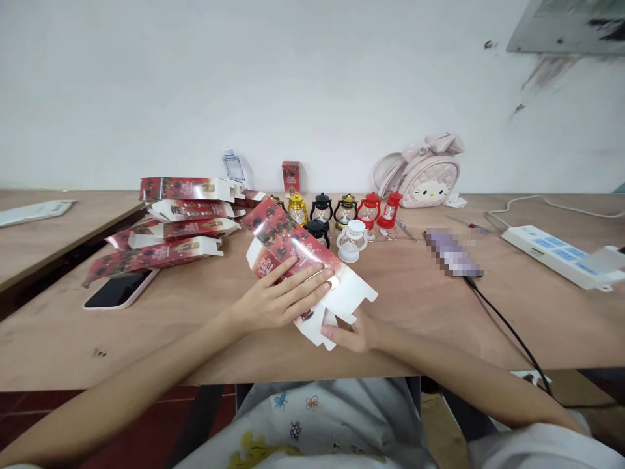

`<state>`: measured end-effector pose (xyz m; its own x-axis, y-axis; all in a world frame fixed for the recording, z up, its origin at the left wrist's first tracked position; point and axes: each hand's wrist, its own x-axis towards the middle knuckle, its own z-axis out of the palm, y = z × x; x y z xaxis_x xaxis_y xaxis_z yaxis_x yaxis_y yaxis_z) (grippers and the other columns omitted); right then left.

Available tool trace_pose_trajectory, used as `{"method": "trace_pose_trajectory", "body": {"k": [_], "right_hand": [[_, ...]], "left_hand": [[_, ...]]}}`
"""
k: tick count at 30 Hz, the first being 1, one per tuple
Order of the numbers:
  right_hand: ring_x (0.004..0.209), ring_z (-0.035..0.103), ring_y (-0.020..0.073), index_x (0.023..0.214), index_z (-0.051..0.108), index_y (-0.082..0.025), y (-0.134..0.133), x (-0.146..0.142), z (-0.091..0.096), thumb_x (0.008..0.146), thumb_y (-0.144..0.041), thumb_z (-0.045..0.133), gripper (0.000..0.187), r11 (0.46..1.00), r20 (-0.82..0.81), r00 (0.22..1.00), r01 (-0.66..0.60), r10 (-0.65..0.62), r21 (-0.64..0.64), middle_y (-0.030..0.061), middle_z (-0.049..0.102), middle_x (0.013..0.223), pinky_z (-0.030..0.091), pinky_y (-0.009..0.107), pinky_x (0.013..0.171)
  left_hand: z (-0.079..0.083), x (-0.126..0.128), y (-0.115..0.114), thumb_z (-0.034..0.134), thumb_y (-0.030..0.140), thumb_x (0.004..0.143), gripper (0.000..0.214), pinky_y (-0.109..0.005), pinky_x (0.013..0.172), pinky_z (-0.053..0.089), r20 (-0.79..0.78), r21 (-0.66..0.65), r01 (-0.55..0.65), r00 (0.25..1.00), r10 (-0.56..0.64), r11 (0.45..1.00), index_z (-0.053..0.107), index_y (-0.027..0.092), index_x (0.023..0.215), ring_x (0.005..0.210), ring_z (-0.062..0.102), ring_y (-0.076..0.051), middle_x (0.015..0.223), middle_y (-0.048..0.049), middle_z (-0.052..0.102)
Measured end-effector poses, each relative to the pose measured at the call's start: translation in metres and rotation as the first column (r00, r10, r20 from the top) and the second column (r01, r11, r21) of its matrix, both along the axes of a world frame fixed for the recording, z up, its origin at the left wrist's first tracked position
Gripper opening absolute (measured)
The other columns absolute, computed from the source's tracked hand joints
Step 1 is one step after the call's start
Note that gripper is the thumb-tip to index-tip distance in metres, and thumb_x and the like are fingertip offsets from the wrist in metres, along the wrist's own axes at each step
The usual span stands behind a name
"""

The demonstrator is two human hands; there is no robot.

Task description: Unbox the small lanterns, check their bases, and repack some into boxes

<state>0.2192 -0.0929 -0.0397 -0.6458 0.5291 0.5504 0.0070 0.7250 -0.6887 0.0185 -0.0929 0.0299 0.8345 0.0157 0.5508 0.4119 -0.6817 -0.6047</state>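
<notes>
A flattened red printed carton (288, 244) with white flaps lies tilted on the wooden table (420, 306) in front of me. My left hand (278, 299) rests on top of it, fingers stretched out and pressed flat on the card. My right hand (356, 333) is below the carton's near end, fingers curled on the white bottom flaps. Just behind stand several small toy lanterns: a gold one (297, 208), black ones (321, 208), red ones (368, 210) and a white one (351, 241).
A stack of flat red cartons (170, 228) lies at the left, with a phone (117, 290) face up beside it. One upright red box (291, 177) and a pink bag (424, 174) stand by the wall. A white power strip (556, 255) and a black cable (508, 329) lie at the right.
</notes>
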Motion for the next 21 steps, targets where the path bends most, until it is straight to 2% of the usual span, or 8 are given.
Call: {"method": "trace_pose_trajectory", "body": {"k": [2, 5, 10, 14, 16, 18, 20, 21], "right_hand": [[0.091, 0.064, 0.0188, 0.108, 0.056, -0.020, 0.001, 0.001, 0.005, 0.090, -0.035, 0.044, 0.026, 0.999, -0.071, 0.997, -0.037, 0.036, -0.017, 0.0055, 0.068, 0.095, 0.053, 0.035, 0.087], [0.095, 0.064, 0.0180, 0.113, 0.053, -0.019, 0.002, 0.001, 0.008, 0.090, -0.030, 0.045, 0.026, 0.996, -0.126, 0.991, -0.057, 0.047, -0.074, 0.0059, 0.067, 0.103, 0.053, 0.034, 0.087], [0.098, 0.062, 0.0189, 0.108, 0.056, -0.018, 0.000, 0.000, 0.009, 0.087, -0.028, 0.050, 0.025, 1.000, -0.013, 1.000, -0.026, 0.026, -0.001, 0.0079, 0.067, 0.107, 0.050, 0.035, 0.090], [0.095, 0.063, 0.0188, 0.115, 0.053, -0.016, 0.001, 0.002, 0.016, 0.086, -0.039, 0.053, 0.037, 0.996, 0.075, 0.994, -0.077, 0.074, 0.033, 0.0086, 0.066, 0.108, 0.051, 0.034, 0.088], [0.106, 0.061, 0.0210, 0.131, 0.042, -0.016, 0.002, 0.003, 0.020, 0.084, -0.052, 0.054, 0.060, 0.989, 0.082, 0.987, -0.139, 0.135, 0.042, 0.0121, 0.061, 0.122, 0.050, 0.035, 0.092], [0.126, 0.050, 0.0241, 0.144, 0.025, -0.016, 0.003, 0.005, 0.025, 0.083, -0.061, 0.052, 0.080, 0.979, 0.079, 0.980, -0.190, 0.184, 0.077, 0.0160, 0.045, 0.142, 0.044, 0.037, 0.102], [0.136, 0.039, 0.0244, 0.148, 0.015, -0.018, 0.004, 0.007, 0.028, 0.084, -0.061, 0.050, 0.084, 0.972, 0.048, 0.980, -0.200, 0.195, 0.124, 0.0169, 0.033, 0.150, 0.038, 0.038, 0.108], [0.136, 0.039, 0.0232, 0.148, 0.015, -0.018, 0.004, 0.007, 0.028, 0.086, -0.058, 0.049, 0.081, 0.972, 0.028, 0.981, -0.192, 0.190, 0.138, 0.0170, 0.034, 0.150, 0.038, 0.038, 0.108]], "left_hand": [[0.004, -0.003, -0.005, 0.044, 0.016, 0.093, 0.032, -0.047, 0.119, 0.019, -0.020, -0.009, -0.040, 0.999, 0.039, 0.999, 0.054, 0.011, 0.123, 0.139, 0.033, -0.022, 0.134, -0.0103, 0.057], [0.011, -0.008, -0.012, 0.051, 0.019, 0.090, 0.037, -0.049, 0.119, 0.018, -0.024, -0.009, -0.096, 0.995, 0.096, 0.995, 0.051, 0.016, 0.127, 0.141, 0.029, -0.024, 0.138, -0.0106, 0.053], [0.022, -0.014, -0.016, 0.059, 0.021, 0.086, 0.053, -0.059, 0.112, 0.025, -0.068, -0.058, -0.187, 0.981, 0.183, 0.981, 0.041, 0.027, 0.135, 0.140, 0.030, -0.031, 0.143, -0.0134, 0.046], [0.039, -0.024, -0.017, 0.052, 0.015, 0.088, 0.044, -0.047, 0.104, 0.041, -0.157, -0.144, -0.196, 0.972, 0.173, 0.970, 0.049, 0.026, 0.131, 0.127, 0.050, -0.026, 0.135, -0.0118, 0.055], [0.049, -0.034, -0.021, 0.046, 0.013, 0.090, 0.042, -0.038, 0.096, 0.049, -0.156, -0.149, -0.134, 0.982, 0.110, 0.980, 0.052, 0.029, 0.129, 0.114, 0.061, -0.020, 0.124, -0.0063, 0.064], [0.055, -0.047, -0.026, 0.046, 0.019, 0.092, 0.039, -0.031, 0.087, 0.054, -0.142, -0.111, -0.048, 0.989, 0.032, 0.993, 0.052, 0.033, 0.128, 0.101, 0.066, -0.014, 0.113, 0.0019, 0.070], [0.056, -0.062, -0.033, 0.049, 0.028, 0.092, 0.038, -0.030, 0.082, 0.056, -0.020, -0.106, -0.069, 0.998, 0.067, 0.992, 0.051, 0.037, 0.130, 0.096, 0.068, -0.013, 0.109, 0.0083, 0.071], [0.056, -0.070, -0.036, 0.046, 0.033, 0.093, 0.038, -0.031, 0.083, 0.056, 0.055, -0.132, -0.076, 0.995, 0.084, 0.988, 0.050, 0.039, 0.130, 0.094, 0.069, -0.014, 0.107, 0.0107, 0.072]]}}
